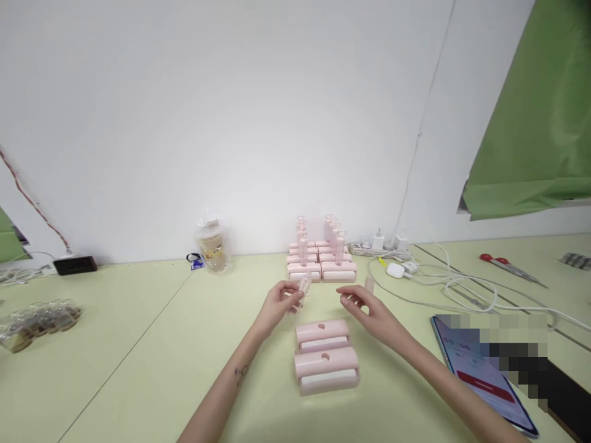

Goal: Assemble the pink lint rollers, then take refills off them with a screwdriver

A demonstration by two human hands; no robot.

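Observation:
My left hand (pixel 281 303) is pinched on a small clear plastic handle piece (pixel 303 286) held above the table. My right hand (pixel 369 311) hovers opposite it, fingers curled; whether they hold anything I cannot make out, and a clear piece (pixel 369 283) stands just behind them. Below both hands lie two pink lint rollers (pixel 325 357) with white rolls, side by side on the pale green table (pixel 138 357). Further back is a stack of pink rollers (pixel 321 261) with clear handles standing up.
A phone (pixel 480 369) lies at the right, near white cables (pixel 462 286), chargers and a power strip (pixel 376 246). Red-handled scissors (pixel 503 264) lie far right. A clear jar (pixel 213 246) stands by the wall; small jars (pixel 39 320) sit at the left. A green sheet (pixel 535 123) hangs top right.

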